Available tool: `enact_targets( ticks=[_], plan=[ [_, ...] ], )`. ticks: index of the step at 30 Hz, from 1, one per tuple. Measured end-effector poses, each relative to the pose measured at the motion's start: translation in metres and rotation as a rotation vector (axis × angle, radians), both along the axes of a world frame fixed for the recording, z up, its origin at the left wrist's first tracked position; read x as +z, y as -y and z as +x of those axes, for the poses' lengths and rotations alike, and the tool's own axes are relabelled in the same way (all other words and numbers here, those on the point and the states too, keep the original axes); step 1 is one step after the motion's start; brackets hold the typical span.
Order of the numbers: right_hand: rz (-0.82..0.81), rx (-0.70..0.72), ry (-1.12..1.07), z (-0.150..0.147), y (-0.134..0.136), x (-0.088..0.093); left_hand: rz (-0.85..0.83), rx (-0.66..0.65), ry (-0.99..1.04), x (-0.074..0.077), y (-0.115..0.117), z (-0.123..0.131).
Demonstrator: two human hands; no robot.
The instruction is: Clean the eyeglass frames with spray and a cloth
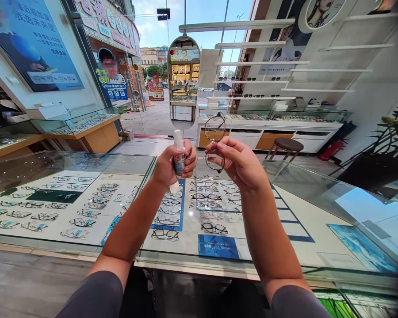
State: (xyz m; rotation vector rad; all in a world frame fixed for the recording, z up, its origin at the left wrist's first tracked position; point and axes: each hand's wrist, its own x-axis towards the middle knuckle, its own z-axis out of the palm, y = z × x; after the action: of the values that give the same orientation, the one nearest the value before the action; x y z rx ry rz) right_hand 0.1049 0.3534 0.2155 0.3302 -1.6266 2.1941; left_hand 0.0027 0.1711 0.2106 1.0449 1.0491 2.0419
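My left hand [175,163] is wrapped around a small white spray bottle [178,140], which stands upright with its nozzle at the top. Part of the bottle's label shows between my fingers. To the right, my right hand [240,161] pinches a pair of eyeglasses [215,128] near the bridge. The thin dark frame is turned on end, one lens above the other. Bottle and eyeglasses are apart, both held above the glass counter. How my other right fingers lie behind the frame is partly hidden.
Below my arms is a glass display counter [119,240] holding many rows of eyeglasses. A blue card [218,246] lies inside near its front edge. Beyond stand an oval mirror [184,84], a brown stool [287,145] and a white cabinet [315,134]. A plant [389,141] is at the right.
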Motion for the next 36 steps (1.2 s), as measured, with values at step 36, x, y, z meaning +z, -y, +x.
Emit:
enact_targets(
  ticks=[36],
  plan=[
    [0.091, 0.083, 0.201, -0.018, 0.036, -0.027, -0.171, 0.571, -0.555, -0.031, -0.003, -0.041]
  ],
)
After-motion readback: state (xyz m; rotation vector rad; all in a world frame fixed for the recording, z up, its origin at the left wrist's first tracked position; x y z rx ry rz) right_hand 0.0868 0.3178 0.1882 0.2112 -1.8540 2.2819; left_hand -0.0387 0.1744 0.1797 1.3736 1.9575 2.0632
